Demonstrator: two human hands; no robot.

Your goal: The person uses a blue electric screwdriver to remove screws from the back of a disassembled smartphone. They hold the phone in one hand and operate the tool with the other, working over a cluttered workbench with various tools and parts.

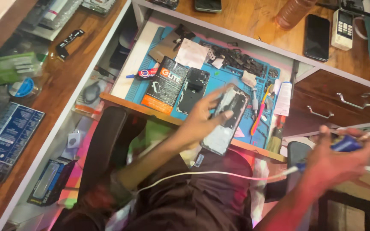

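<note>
My left hand [202, 117] grips an opened phone [228, 117] by its edge, holding it tilted above the front edge of the blue work mat [219, 81]. Its inner parts face up. My right hand [343, 160] is off to the right, closed around a small blue tube-like tool [345, 143]. A white cable [210, 174] runs from that hand across my lap. Both hands are blurred by motion.
On the mat lie a second opened phone body [192, 90], a black and orange packet [165, 85], tweezers, a pink tool [262, 113] and dark small parts [236, 60]. Phones [317, 36], a bottle [294, 13] and a remote sit on the wooden desk. Drawers [343, 100] stand at right.
</note>
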